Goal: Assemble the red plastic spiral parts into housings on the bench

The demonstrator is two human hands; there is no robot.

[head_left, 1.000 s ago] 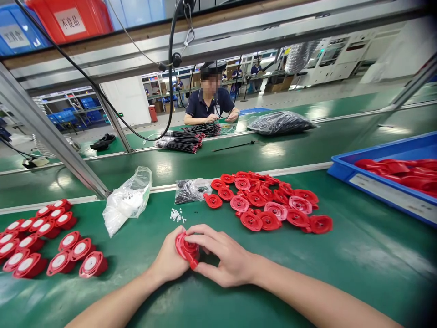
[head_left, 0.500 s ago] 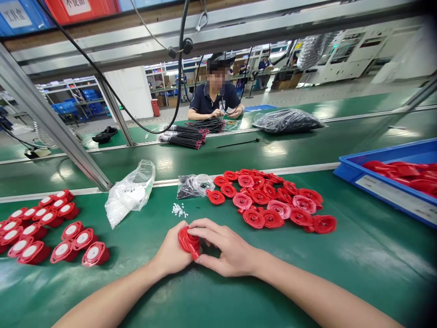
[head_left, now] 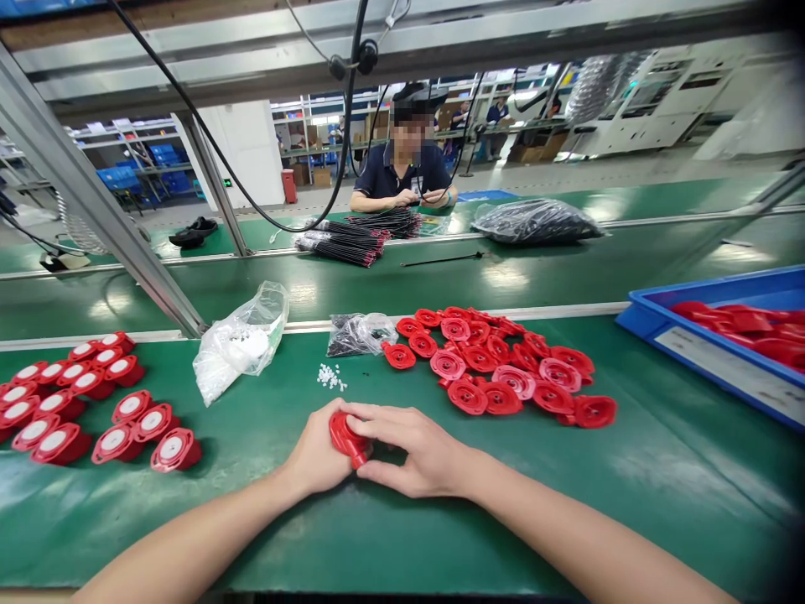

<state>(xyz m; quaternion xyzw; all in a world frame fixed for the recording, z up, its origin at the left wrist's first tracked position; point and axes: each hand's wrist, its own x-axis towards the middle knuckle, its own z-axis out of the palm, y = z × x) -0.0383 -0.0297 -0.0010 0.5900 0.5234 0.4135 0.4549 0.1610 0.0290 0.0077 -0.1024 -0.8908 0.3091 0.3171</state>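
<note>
From my remote seat I see the red part (head_left: 345, 434) held up between both hands, over the near bench (head_left: 402, 549), in front of the white bits (head_left: 328, 377). My left hand (head_left: 313, 457) is closed round its far-left side, palm against it, though I cannot tell how the hidden fingers lie. My right hand (head_left: 431, 453) is half open, arched, its fingertips on the top and its thumb by the short stub that points down toward me – a gap shows between thumb and fingers.

I judge it light and stiff, probably moulded plastic, with a glossy skin that could slip under dry fingertips. The broad round body looks the surest hold; I would take it by the rim and spare the stub, which might lever or snap if pressed sideways.

The loose red discs (head_left: 479, 359) to the right have rounded, ridged faces with small dark centres, a few of them pinker. The cups (head_left: 173, 450) on the left are deeper, red-walled, with matt white round tops. The clear bag (head_left: 242, 346) is thin, crinkled film – soft and shapeless – while the blue tray (head_left: 723, 369) is smooth, straight-walled and rigid-looking.
</note>
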